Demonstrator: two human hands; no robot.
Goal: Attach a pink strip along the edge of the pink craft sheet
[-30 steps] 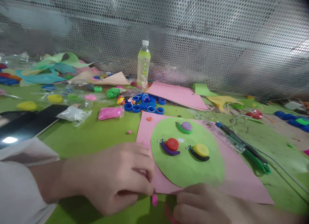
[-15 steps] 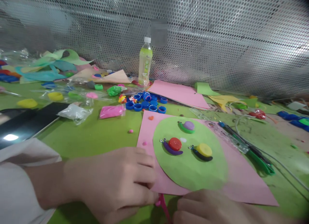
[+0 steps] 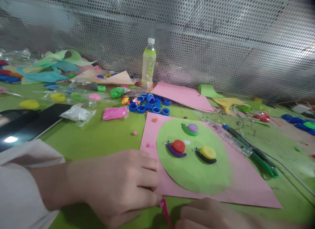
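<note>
My left hand [image 3: 128, 186] rests palm down at the pink sheet's [image 3: 248, 189] lower left edge. Its curled thumb and fingertips press on a small pink piece of clay [image 3: 161, 203]. Touching that piece is a thin pink strip [image 3: 166, 213], perhaps a plastic tool, which slants down to my right hand [image 3: 204, 214]. The fingers of that hand are closed at the bottom of the view, partly cut off. A green paper circle [image 3: 197, 179] lies on the pink sheet, bearing a purple snail with a red cap [image 3: 178, 147], a black snail with a yellow cap [image 3: 208, 153] and a green snail with a lilac shell [image 3: 192, 128].
Several blue bottle caps [image 3: 149, 106], a pink clay packet [image 3: 114, 113] and a drink bottle [image 3: 149, 64] stand beyond the sheet. A phone-like black slab [image 3: 36, 124] lies left. Green-handled scissors [image 3: 264, 163] and a cable [image 3: 283, 163] lie right. Perforated metal [image 3: 98, 32] closes off the back.
The view has shifted very slightly. My right hand and the pink strip sit a little lower; my left hand stays almost in place, still pressing at the pink piece.
</note>
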